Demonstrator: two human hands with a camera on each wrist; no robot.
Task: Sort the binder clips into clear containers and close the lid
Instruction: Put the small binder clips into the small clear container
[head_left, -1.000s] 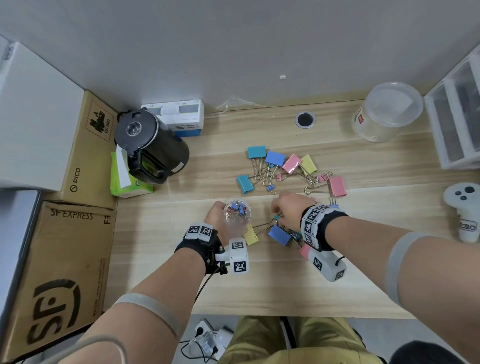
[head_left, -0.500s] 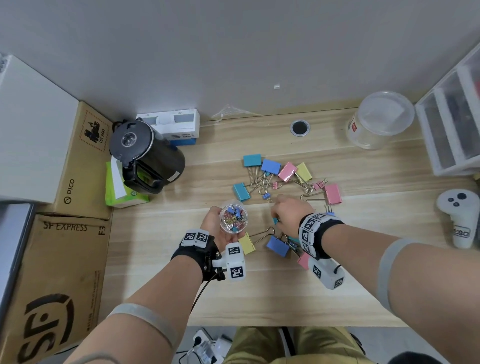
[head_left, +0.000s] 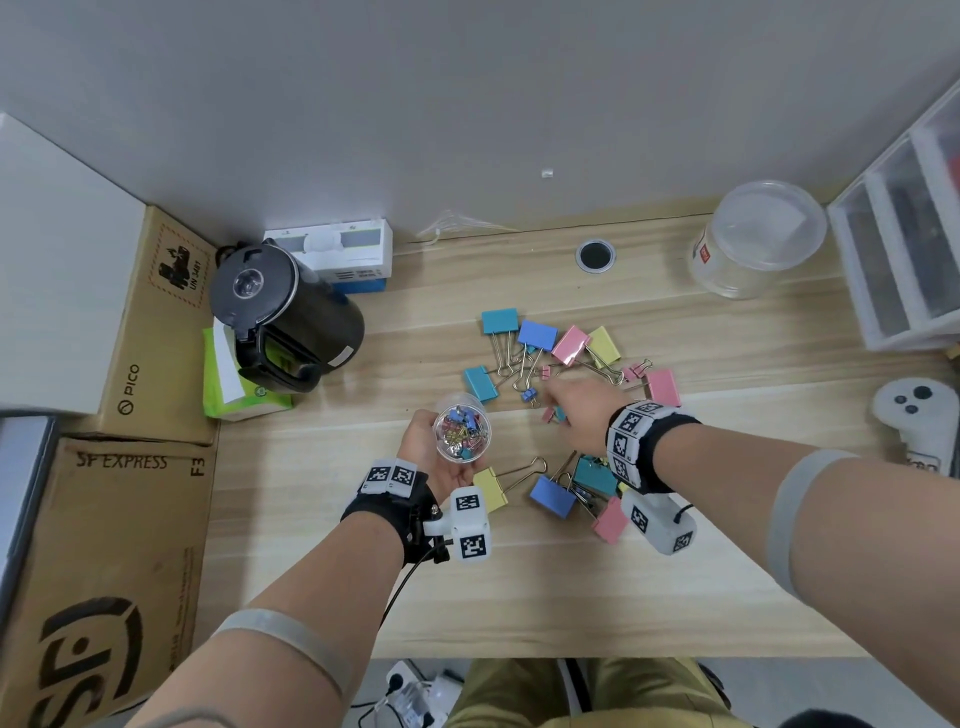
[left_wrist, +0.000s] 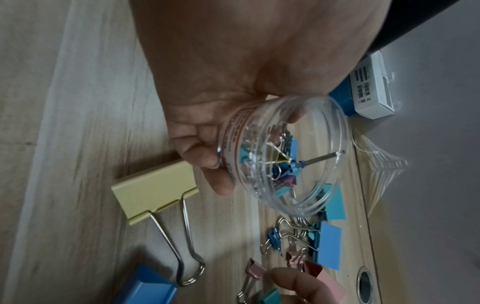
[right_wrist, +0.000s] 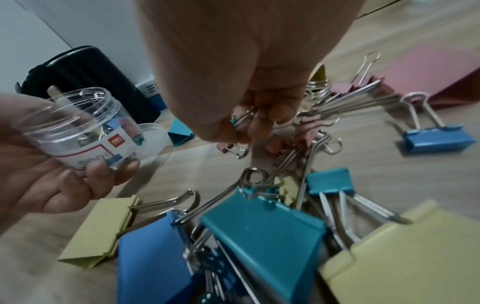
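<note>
My left hand (head_left: 422, 441) grips a small clear jar (head_left: 461, 431) part full of small coloured binder clips, mouth up, a little above the table; the jar (left_wrist: 285, 156) has no lid on. My right hand (head_left: 563, 402) is just right of it, fingers curled, pinching a small teal clip (right_wrist: 239, 120) by its wire handle. A small pink clip (head_left: 547, 414) and a small blue clip (head_left: 528, 396) lie loose by the fingertips. Large clips lie in a far group (head_left: 537, 335) and a near group (head_left: 553, 496) under my right wrist. A clear lid (right_wrist: 153, 131) rests beyond the jar.
A big clear lidded container (head_left: 753, 244) stands back right beside a drawer unit (head_left: 904, 249). A black kettle (head_left: 283, 317), green tissue pack (head_left: 234, 384) and white box (head_left: 337, 254) fill the back left. A white controller (head_left: 919, 415) lies far right.
My right hand has moved away from the near large clips toward the small clips in the middle. The left hand keeps hold of the jar and has shifted slightly forward.
</note>
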